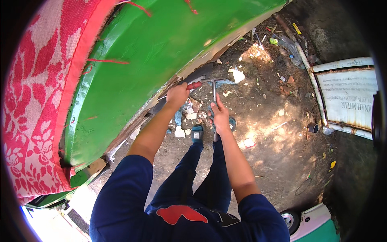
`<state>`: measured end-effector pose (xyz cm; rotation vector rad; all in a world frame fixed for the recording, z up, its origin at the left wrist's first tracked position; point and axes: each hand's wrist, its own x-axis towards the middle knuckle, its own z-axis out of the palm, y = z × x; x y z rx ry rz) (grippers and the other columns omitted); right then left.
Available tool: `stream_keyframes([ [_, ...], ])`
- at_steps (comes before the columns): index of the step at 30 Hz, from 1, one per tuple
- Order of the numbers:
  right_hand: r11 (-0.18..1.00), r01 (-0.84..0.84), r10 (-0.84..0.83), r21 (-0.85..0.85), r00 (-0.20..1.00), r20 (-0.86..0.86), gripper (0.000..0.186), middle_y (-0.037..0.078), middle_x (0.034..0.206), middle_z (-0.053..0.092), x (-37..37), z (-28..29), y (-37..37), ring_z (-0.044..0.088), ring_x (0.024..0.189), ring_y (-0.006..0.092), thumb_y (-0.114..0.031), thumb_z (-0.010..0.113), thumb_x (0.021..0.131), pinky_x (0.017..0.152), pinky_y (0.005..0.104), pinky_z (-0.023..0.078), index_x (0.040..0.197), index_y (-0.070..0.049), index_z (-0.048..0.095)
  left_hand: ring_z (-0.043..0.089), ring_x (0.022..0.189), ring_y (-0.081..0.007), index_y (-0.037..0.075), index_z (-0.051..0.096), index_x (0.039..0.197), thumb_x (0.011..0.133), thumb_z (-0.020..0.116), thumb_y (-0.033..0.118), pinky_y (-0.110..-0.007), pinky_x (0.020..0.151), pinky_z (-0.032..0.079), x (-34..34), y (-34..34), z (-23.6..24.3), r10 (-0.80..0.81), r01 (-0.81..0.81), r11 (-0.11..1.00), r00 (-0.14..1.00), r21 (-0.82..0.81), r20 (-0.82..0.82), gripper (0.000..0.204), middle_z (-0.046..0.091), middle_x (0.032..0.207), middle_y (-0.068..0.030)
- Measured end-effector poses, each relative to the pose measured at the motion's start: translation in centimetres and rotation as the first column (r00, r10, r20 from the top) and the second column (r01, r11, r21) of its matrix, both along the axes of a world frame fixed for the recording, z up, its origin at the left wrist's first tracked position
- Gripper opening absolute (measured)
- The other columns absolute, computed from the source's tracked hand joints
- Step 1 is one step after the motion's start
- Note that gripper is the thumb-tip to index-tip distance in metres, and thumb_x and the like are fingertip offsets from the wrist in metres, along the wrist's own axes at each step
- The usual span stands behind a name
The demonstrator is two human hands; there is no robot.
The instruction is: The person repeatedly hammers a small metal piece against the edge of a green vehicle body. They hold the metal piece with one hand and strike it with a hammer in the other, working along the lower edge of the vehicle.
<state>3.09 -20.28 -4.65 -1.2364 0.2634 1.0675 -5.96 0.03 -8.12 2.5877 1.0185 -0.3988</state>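
My left hand (pixel 177 97) is closed round a red-handled screwdriver (pixel 194 85). Its thin shaft comes out on the left side of the fist, toward the lower edge of a green car body panel (pixel 137 80). My right hand (pixel 220 115) grips the metal handle of a hammer (pixel 214 94). The hammer head is at the far end, close to the butt of the red handle; I cannot tell whether they touch. The shaft's tip is hard to make out against the dark, chipped edge of the panel.
Red-and-white floral cloth (pixel 40 97) drapes over the green panel at left. Pale broken chips (pixel 238 75) and litter are scattered on the dirt ground (pixel 266 157). A white metal-framed sign (pixel 346 94) stands at right. Part of another vehicle (pixel 314 226) shows at lower right.
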Motion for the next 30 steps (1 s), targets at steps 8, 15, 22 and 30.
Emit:
stream_keyframes([
  [8,0.999,-0.004,0.005,0.034,0.999,-0.037,0.055,-0.001,0.069,0.049,0.0,-1.4,-0.5,0.047,0.048,0.0102,-0.021,0.053,0.101,0.039,0.0241,0.039,0.153,-0.024,0.033,0.067,0.085,-0.0374,0.009,0.060,0.097,0.089,0.056,0.027,-0.050,0.078,0.052,0.3,0.0,0.7,0.019,-0.019,1.000,1.000,-0.023,0.004,0.020,0.070,0.088,-0.0168],
  [15,0.995,0.086,-0.080,0.045,0.991,-0.111,0.053,0.000,0.068,0.049,0.8,0.7,-0.6,0.046,0.049,0.0096,-0.023,0.054,0.101,0.039,0.0243,0.038,0.150,-0.025,0.038,0.067,0.084,-0.0372,0.008,0.060,0.097,0.088,0.057,0.026,-0.050,0.077,0.052,-0.6,0.3,0.4,0.023,-0.022,1.000,0.998,-0.021,0.058,0.020,0.070,0.087,-0.0167],
  [22,0.979,0.187,-0.180,0.080,0.979,-0.091,0.051,0.001,0.071,0.051,0.1,2.1,-0.8,0.043,0.051,0.0083,-0.021,0.057,0.100,0.040,0.0248,0.039,0.149,-0.023,0.042,0.067,0.084,-0.0377,0.008,0.060,0.096,0.087,0.059,0.024,-0.051,0.075,0.052,-1.6,0.0,0.6,0.013,-0.010,0.999,0.997,-0.036,0.077,0.018,0.069,0.086,-0.0170],
  [30,0.990,0.003,0.009,0.144,0.996,-0.086,0.055,0.001,0.072,0.050,-3.2,2.2,-1.3,0.048,0.057,0.0088,-0.017,0.056,0.100,0.042,0.0259,0.041,0.151,-0.021,0.037,0.066,0.082,-0.0356,0.009,0.059,0.089,0.083,0.063,0.018,-0.048,0.070,0.051,-5.8,-1.4,4.0,-0.117,0.160,0.977,0.956,-0.143,0.269,0.012,0.067,0.083,-0.0130],
])
